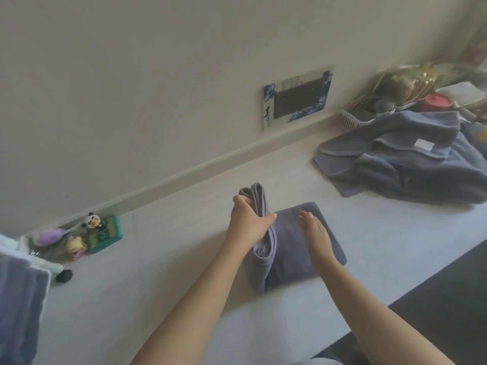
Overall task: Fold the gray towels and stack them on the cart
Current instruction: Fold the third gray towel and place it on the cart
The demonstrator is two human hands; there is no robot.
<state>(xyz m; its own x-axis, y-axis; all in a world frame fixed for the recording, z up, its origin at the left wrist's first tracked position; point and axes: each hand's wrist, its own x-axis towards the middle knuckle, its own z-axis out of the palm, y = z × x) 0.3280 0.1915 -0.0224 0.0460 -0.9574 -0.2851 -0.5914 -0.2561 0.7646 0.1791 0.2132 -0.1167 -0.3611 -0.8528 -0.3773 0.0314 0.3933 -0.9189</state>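
Both forearms entered from the bottom edge, their elbows cut off by the frame. On the white table [163, 285] lay the folded gray towel [303, 248], partly covered by the hands. The left hand [249, 223] gripped a raised flap of that towel, fingers and thumb curled round the doubled cloth so that its edge stood above the knuckles. The right hand [316, 233] lay flat on the folded part, fingers straight and relaxed, holding nothing.

At the left edge, a stack of gray cloth [18, 299] was cropped and blurred; whether it sat on a cart could not be told. Behind it stood small figurines [79, 241] and a green box [105, 234] against the wall. Farther right, a heap of unfolded gray towels [405, 156] spread over the table, running off the frame. Behind the heap, a white basket [350, 122] held items too blurred to identify. A blue-bordered plate [297, 97] hung on the wall.
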